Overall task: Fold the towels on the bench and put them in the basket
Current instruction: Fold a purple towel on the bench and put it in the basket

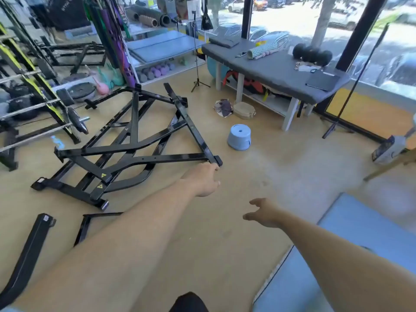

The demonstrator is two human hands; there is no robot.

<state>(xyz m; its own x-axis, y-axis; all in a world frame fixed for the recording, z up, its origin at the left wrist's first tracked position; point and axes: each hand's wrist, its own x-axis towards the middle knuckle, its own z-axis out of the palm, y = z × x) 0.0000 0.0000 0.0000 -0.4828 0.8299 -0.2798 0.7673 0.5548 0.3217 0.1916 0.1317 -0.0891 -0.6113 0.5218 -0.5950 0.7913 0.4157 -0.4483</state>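
Observation:
A grey padded bench (276, 70) stands across the room by the window. A folded grey towel (224, 40) lies at its far left end. A beige basket (244, 110) sits on the floor by the bench's white legs, with a crumpled patterned cloth (222, 106) beside it. My left hand (203, 180) reaches forward over the floor, fingers loose, holding nothing, just below the end of a black metal frame. My right hand (262, 211) is lower and to the right, fingers spread and relaxed, empty. Both hands are far from the bench.
A black metal frame (135, 140) lies on the floor at left, with loose black bars in front of it. A blue stool (239, 137) stands between me and the bench. Blue mats (351, 244) lie at lower right. Black balls, a rolled mat and a tablet rest on the bench.

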